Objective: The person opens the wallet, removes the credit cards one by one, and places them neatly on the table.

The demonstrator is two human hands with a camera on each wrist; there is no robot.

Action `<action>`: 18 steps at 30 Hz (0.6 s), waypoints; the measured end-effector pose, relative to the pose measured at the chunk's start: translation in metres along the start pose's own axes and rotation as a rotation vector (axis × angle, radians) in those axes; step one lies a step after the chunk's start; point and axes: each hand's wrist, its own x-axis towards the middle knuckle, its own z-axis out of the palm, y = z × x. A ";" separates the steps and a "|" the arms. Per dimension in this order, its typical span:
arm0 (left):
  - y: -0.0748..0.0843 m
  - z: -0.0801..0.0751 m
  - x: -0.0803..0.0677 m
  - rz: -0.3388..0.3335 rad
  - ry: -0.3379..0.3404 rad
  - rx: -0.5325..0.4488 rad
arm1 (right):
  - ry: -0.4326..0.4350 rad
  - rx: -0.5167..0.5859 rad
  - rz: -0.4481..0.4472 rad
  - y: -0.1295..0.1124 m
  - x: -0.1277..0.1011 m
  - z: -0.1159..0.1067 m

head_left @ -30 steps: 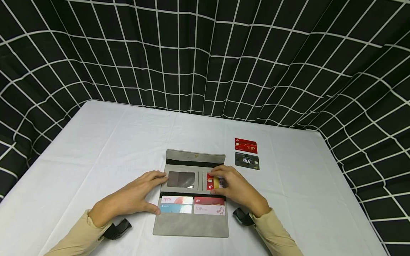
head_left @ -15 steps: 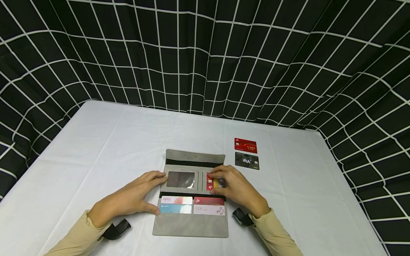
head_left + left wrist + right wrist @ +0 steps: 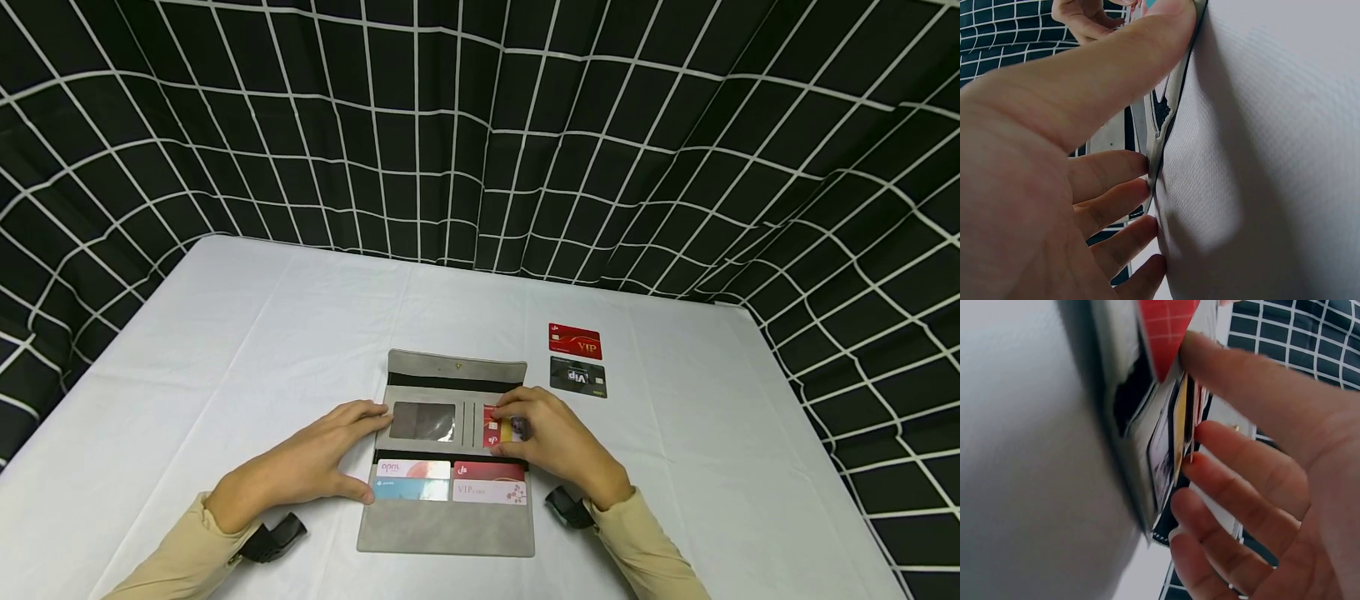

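Observation:
A grey wallet (image 3: 446,530) lies unfolded in front of me. My left hand (image 3: 318,454) rests at its left edge, the thumb low and the fingertips beside the clear window pocket (image 3: 423,422); the left wrist view has these fingers (image 3: 1116,165) against the edge. At the right-hand slots my right hand (image 3: 558,437) pinches a red card (image 3: 491,425) between thumb and fingers. A yellow card (image 3: 506,430) shows behind it, partly covered by the hand. Lower pockets hold a white-pink card (image 3: 414,468), a blue card (image 3: 412,489), a dark red card (image 3: 490,472) and a pink card (image 3: 490,492).
Beyond my right hand, a red VIP card (image 3: 575,341) and a black card (image 3: 578,377) lie on the white tablecloth (image 3: 697,467). The wallet's top flap (image 3: 457,365) is folded back. A black curtain with white grid lines (image 3: 420,125) surrounds the table's far side.

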 end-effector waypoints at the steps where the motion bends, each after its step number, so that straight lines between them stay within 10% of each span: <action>1: 0.000 0.000 0.000 0.002 0.000 0.002 | -0.001 0.002 -0.002 0.001 0.000 0.000; 18: 0.000 0.000 0.000 0.009 0.001 0.006 | -0.017 0.007 -0.035 0.009 0.001 0.001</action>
